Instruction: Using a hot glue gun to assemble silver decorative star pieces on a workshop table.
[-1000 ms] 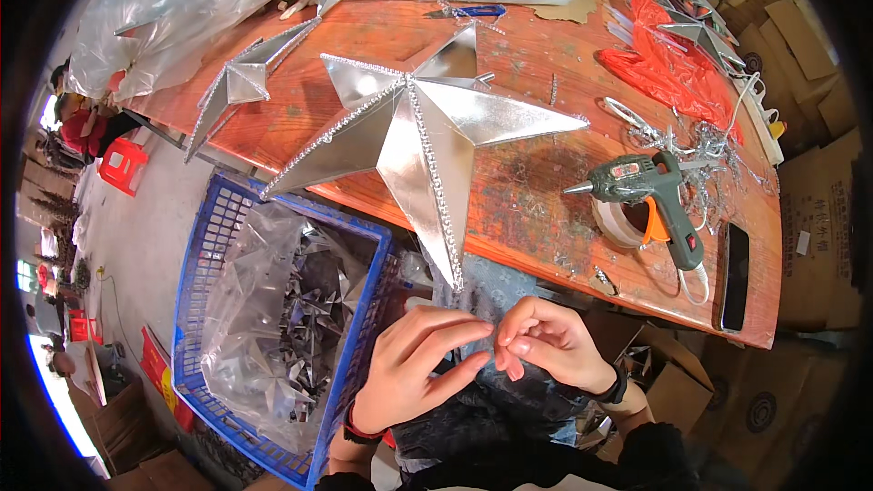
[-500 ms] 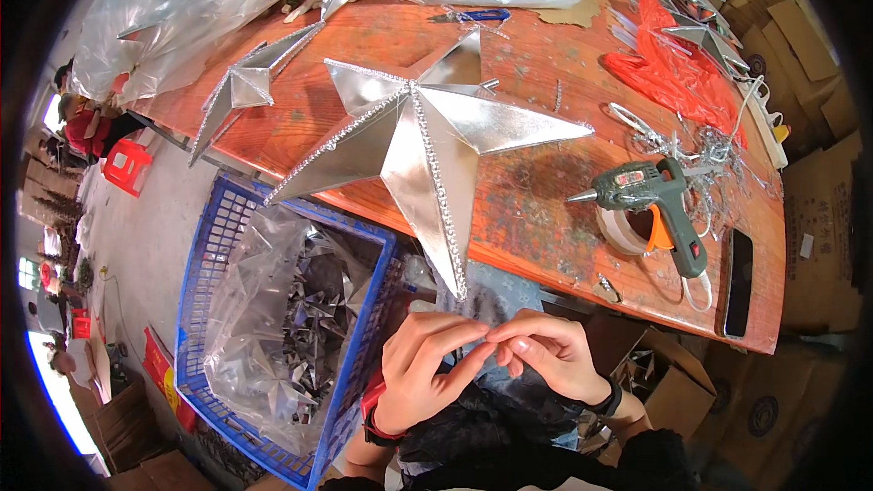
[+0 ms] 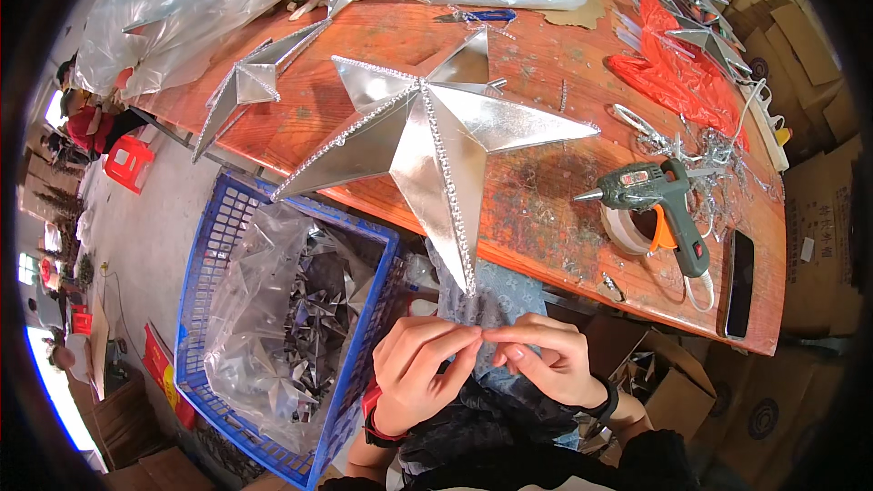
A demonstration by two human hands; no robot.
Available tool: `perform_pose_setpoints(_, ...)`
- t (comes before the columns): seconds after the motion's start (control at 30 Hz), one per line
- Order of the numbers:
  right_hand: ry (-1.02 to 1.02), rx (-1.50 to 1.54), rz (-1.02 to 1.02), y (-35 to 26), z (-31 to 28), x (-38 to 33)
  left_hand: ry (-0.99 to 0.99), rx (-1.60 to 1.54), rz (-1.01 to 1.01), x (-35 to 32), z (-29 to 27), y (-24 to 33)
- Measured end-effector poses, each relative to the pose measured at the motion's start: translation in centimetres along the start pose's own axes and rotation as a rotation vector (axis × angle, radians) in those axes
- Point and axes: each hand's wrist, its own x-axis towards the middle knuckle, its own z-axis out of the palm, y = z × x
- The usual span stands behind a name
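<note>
My left hand (image 3: pixel 416 371) and my right hand (image 3: pixel 553 362) meet at the fingertips over my lap, just off the table edge. Both are closed in a pinch; whatever they hold, if anything, is too small to make out. Just beyond them lies a large silver five-pointed star (image 3: pixel 436 141), one point jutting over the edge toward my fingers. Beaded silver trim runs along several of its ridges. To its right a dark green glue gun (image 3: pixel 650 191) rests on the table beside a roll of tape (image 3: pixel 623 232).
A blue plastic crate (image 3: pixel 391 259) with bagged small silver stars stands left of my lap. On the wooden table (image 3: pixel 536 209) are another silver star (image 3: pixel 255 82), blue-handled snips (image 3: pixel 486 15), a red plastic bag (image 3: pixel 668 82), tangled silver trim (image 3: pixel 718 159) and a phone (image 3: pixel 739 284).
My right index finger has straightened somewhat, and my hands have shifted slightly left and down, fingertips still together. The view has shifted a little; the star and glue gun lie as before.
</note>
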Motion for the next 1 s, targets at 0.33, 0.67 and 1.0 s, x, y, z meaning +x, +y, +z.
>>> perform_pose_setpoints(0.33, 0.049, -0.278, -0.198, 0.7, 0.8, 0.1, 0.017, 0.068, 0.0, 0.1, 0.0, -0.2)
perform_pose_setpoints(0.67, -0.004, -0.431, -0.288, 1.1, 1.1, 0.3, 0.05, 0.101, -0.017, 0.0, 0.5, -0.7)
perform_pose_setpoints(1.0, 0.096, -0.327, -0.162, 0.6, 0.6, 0.4, 0.036, -0.018, -0.148, 0.2, 0.1, -0.8)
